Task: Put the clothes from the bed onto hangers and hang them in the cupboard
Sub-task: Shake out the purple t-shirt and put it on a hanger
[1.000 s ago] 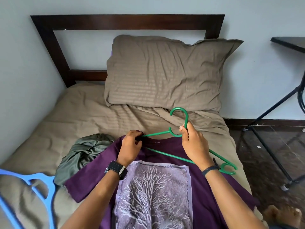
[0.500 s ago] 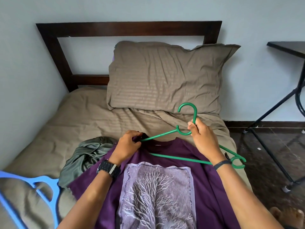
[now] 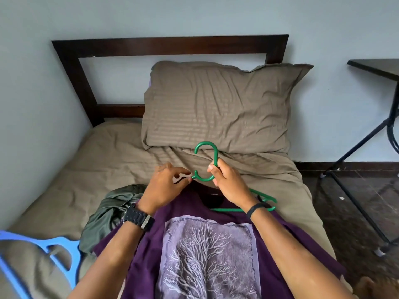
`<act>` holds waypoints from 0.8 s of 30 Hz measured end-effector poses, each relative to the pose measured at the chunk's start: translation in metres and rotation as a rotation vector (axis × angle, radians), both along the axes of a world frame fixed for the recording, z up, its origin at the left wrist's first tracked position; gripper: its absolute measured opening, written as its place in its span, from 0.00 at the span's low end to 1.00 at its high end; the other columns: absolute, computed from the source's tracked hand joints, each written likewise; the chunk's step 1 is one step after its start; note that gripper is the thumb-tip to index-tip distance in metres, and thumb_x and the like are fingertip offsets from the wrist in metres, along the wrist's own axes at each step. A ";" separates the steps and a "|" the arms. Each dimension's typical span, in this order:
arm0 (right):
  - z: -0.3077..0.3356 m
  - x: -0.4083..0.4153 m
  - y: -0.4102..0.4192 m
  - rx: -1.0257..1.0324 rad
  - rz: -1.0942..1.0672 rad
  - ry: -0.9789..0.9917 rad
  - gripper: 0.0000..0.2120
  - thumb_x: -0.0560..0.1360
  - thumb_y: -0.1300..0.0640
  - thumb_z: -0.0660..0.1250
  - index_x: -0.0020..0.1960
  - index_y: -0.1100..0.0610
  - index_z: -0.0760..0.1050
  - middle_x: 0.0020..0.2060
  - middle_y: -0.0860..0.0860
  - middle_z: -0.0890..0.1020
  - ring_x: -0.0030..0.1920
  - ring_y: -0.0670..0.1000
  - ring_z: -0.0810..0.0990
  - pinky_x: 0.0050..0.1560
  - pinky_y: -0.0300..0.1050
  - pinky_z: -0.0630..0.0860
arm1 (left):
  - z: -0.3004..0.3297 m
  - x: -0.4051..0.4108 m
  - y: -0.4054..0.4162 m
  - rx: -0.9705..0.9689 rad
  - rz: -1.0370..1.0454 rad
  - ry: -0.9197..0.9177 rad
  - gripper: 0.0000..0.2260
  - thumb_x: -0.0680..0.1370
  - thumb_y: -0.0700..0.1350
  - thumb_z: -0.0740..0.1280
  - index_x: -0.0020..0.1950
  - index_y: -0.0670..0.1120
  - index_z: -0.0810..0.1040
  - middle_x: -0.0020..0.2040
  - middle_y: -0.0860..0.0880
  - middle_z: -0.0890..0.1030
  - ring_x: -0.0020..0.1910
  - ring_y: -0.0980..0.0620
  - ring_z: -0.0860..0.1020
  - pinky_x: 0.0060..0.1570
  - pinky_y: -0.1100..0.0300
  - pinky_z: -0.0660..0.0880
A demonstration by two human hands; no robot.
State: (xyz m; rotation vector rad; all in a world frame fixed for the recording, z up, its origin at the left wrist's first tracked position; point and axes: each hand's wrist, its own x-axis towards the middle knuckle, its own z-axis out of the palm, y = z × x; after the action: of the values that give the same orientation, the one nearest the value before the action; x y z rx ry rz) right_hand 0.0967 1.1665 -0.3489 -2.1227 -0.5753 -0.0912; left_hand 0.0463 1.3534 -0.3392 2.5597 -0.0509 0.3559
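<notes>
Hook of green hanger (image 3: 212,165) points toward pillow (image 3: 220,104).

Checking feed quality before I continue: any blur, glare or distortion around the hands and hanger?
Head view: soft, even daylight, no glare; wide-angle bending shows in the headboard; left hand fingertips slightly motion-blurred; right hand and green hanger are sharp; the blue hanger at the frame edge looks soft.
</notes>
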 end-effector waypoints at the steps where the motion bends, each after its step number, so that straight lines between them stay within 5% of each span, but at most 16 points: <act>1: 0.003 0.002 0.002 -0.002 0.010 0.011 0.10 0.81 0.53 0.58 0.49 0.58 0.73 0.29 0.45 0.73 0.33 0.48 0.72 0.43 0.52 0.73 | 0.002 0.003 0.003 -0.003 -0.063 0.017 0.09 0.76 0.50 0.69 0.54 0.49 0.82 0.44 0.52 0.78 0.45 0.59 0.72 0.52 0.62 0.67; 5: 0.008 0.008 0.008 -0.031 0.064 0.042 0.08 0.80 0.51 0.60 0.50 0.55 0.72 0.33 0.47 0.79 0.34 0.42 0.77 0.42 0.45 0.73 | 0.004 0.013 0.009 -0.120 -0.214 0.253 0.08 0.78 0.44 0.66 0.46 0.40 0.79 0.39 0.46 0.80 0.38 0.59 0.73 0.45 0.57 0.70; 8: -0.002 0.009 0.004 -0.005 -0.137 -0.237 0.08 0.77 0.55 0.64 0.53 0.59 0.75 0.43 0.50 0.81 0.45 0.51 0.80 0.49 0.48 0.75 | 0.000 0.019 0.011 -0.110 -0.146 0.211 0.07 0.78 0.41 0.66 0.46 0.38 0.79 0.42 0.42 0.80 0.42 0.48 0.76 0.47 0.55 0.71; 11: -0.013 -0.007 -0.005 0.094 -0.324 -0.389 0.07 0.73 0.62 0.61 0.47 0.59 0.77 0.41 0.52 0.82 0.43 0.54 0.80 0.47 0.49 0.75 | -0.004 0.022 0.015 -0.159 -0.081 0.154 0.07 0.76 0.37 0.68 0.53 0.40 0.80 0.46 0.47 0.81 0.47 0.51 0.77 0.50 0.61 0.70; 14: -0.029 -0.028 -0.005 0.030 -0.079 -0.190 0.12 0.73 0.65 0.57 0.47 0.59 0.79 0.42 0.51 0.84 0.44 0.49 0.81 0.47 0.44 0.75 | -0.006 0.022 0.015 -0.198 -0.089 0.157 0.15 0.75 0.34 0.67 0.62 0.41 0.77 0.45 0.51 0.78 0.46 0.54 0.75 0.49 0.67 0.68; 17: -0.047 -0.037 0.002 -0.181 0.150 0.097 0.16 0.78 0.66 0.57 0.63 0.59 0.75 0.58 0.54 0.80 0.59 0.50 0.77 0.60 0.35 0.68 | -0.005 0.022 0.011 -0.227 -0.099 0.166 0.17 0.76 0.33 0.65 0.64 0.44 0.76 0.41 0.56 0.73 0.39 0.60 0.72 0.44 0.71 0.67; 19: -0.048 -0.038 0.005 -0.258 0.185 0.271 0.16 0.80 0.63 0.55 0.66 0.59 0.73 0.63 0.55 0.77 0.63 0.52 0.74 0.57 0.34 0.65 | -0.003 0.020 0.010 -0.229 -0.102 0.150 0.15 0.77 0.34 0.64 0.62 0.46 0.76 0.39 0.56 0.72 0.36 0.60 0.71 0.42 0.69 0.67; 24: -0.060 -0.026 -0.005 -0.527 0.013 0.392 0.13 0.81 0.55 0.50 0.44 0.60 0.69 0.55 0.65 0.76 0.54 0.62 0.75 0.47 0.49 0.65 | 0.002 0.012 0.009 -0.189 -0.065 0.075 0.10 0.79 0.39 0.63 0.59 0.44 0.79 0.39 0.56 0.75 0.35 0.62 0.71 0.39 0.75 0.66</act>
State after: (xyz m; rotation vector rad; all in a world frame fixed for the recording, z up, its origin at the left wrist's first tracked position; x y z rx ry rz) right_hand 0.0702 1.1617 -0.4089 -2.5482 -0.4033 0.5265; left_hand 0.0579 1.3621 -0.3374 2.3754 -0.0687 0.2282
